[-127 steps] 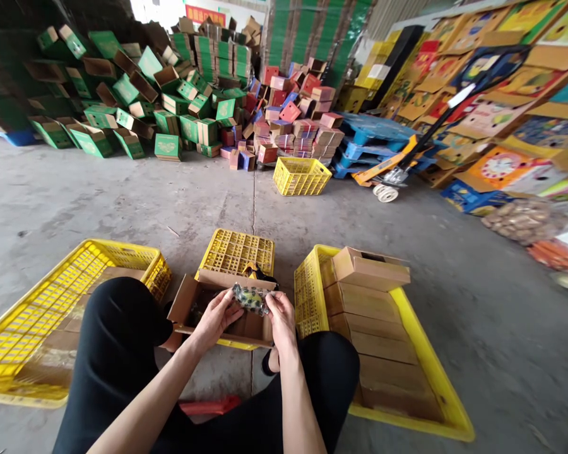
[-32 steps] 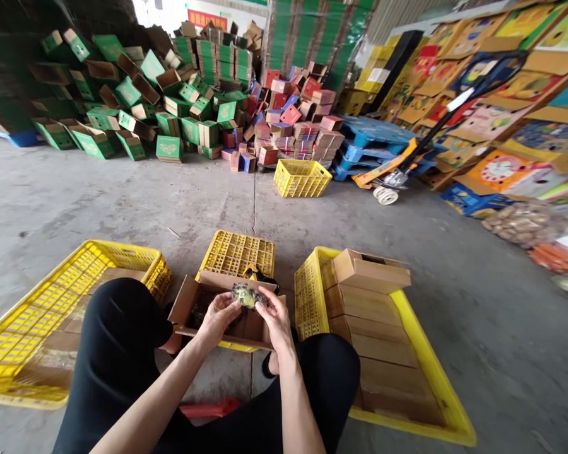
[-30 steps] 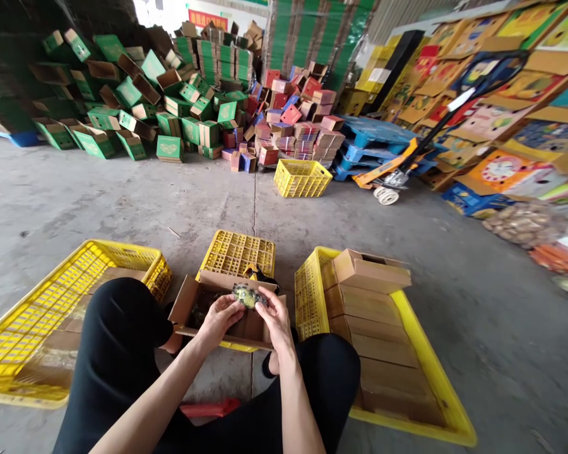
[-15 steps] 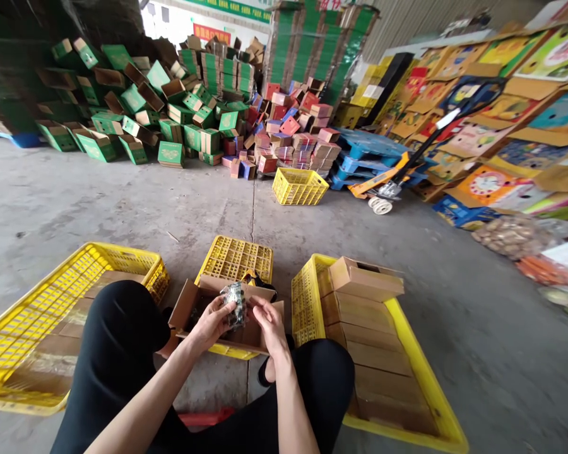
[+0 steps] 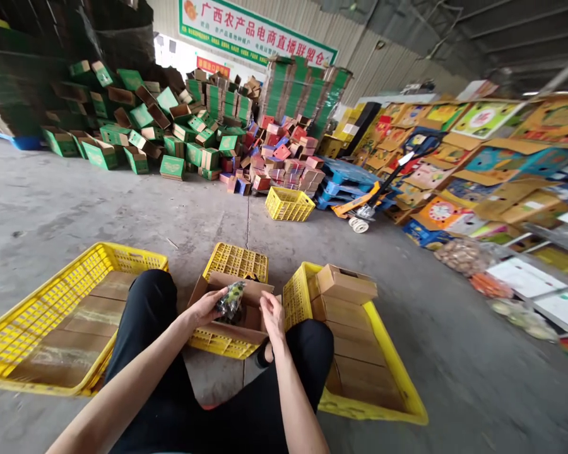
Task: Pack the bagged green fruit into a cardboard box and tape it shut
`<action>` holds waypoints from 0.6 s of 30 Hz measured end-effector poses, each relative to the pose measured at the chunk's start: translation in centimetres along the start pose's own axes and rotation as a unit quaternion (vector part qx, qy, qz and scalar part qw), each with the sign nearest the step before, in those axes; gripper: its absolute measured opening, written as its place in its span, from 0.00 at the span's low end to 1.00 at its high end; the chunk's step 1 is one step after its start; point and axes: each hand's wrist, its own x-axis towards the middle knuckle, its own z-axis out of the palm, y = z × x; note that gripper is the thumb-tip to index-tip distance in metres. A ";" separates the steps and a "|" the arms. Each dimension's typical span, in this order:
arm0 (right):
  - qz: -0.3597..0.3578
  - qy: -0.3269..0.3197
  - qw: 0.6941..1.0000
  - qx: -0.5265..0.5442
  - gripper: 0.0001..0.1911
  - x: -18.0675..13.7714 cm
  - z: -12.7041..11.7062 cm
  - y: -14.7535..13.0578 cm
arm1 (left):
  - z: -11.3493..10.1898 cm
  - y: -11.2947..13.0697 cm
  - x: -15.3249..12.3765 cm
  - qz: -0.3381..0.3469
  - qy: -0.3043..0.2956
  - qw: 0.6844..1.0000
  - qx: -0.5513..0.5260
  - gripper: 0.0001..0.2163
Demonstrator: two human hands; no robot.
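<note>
I sit on the floor with my knees apart. My left hand [image 5: 207, 307] is closed on a small clear-wrapped packet with green and yellow contents [image 5: 230, 300], held over an open brown cardboard box [image 5: 246, 291]. That box rests on a yellow plastic crate [image 5: 236, 261] between my knees. My right hand [image 5: 271, 313] hovers beside the packet at the box's right edge, its fingers loosely curled and holding nothing that I can see.
A wide yellow crate [image 5: 66, 302] lined with cardboard lies at my left. Another yellow crate [image 5: 383, 372] at my right holds a row of closed brown boxes [image 5: 346, 285]. Farther off are green boxes [image 5: 142, 126], red boxes [image 5: 284, 157], a yellow basket [image 5: 288, 203] and a pallet jack [image 5: 360, 211].
Both hands held the packet level over the box before. My right hand has let go and the left now holds it alone, turned upright. The view has tilted upward.
</note>
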 end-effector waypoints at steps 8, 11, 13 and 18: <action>0.047 -0.159 0.981 0.104 0.31 -1.1 0.7 -3.7 | 1.1 1.5 -0.4 0.010 -0.041 0.997 0.060 0.20; 0.056 -0.155 0.981 0.103 0.26 0.2 -0.1 -3.9 | 1.0 2.7 0.4 0.006 -0.075 0.993 0.094 0.22; 0.064 -0.148 0.982 0.102 0.26 1.0 -0.8 -3.5 | 0.5 3.3 1.3 0.017 -0.108 0.986 0.127 0.24; 0.107 -0.142 0.980 0.090 0.25 2.5 -1.6 -1.6 | -0.9 2.8 4.5 0.059 -0.096 0.979 0.173 0.25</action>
